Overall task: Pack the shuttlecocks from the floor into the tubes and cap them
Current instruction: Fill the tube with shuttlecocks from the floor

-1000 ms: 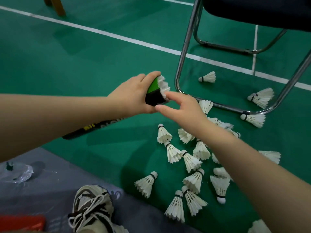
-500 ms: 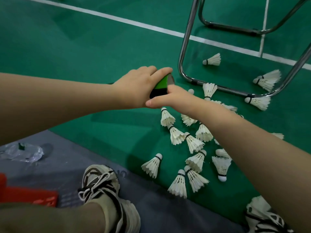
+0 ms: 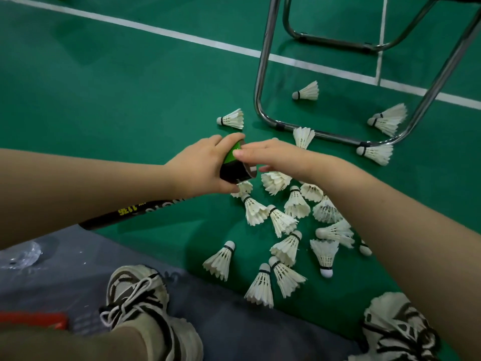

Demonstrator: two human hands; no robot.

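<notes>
My left hand (image 3: 200, 165) grips a black and green shuttlecock tube (image 3: 230, 171) just behind its open end; the rest of the tube runs back under my left forearm. My right hand (image 3: 281, 157) is at the tube's mouth, with the thumb on the green rim and the fingers spread across the opening. A sliver of white shows inside the mouth. Several white feather shuttlecocks (image 3: 282, 220) lie heaped on the green floor directly below and to the right of my hands. One more shuttlecock (image 3: 231, 118) lies just beyond them.
A chrome chair frame (image 3: 260, 82) stands behind the pile, with three shuttlecocks (image 3: 307, 91) under and beside it. My two shoes (image 3: 138, 298) rest on a grey mat (image 3: 78, 256). A clear plastic piece (image 3: 20, 255) and a red object (image 3: 33, 319) lie at left.
The feathers that stuck out of the tube a second ago are now down inside it. My right hand has closed over the mouth. The view has tilted down.
</notes>
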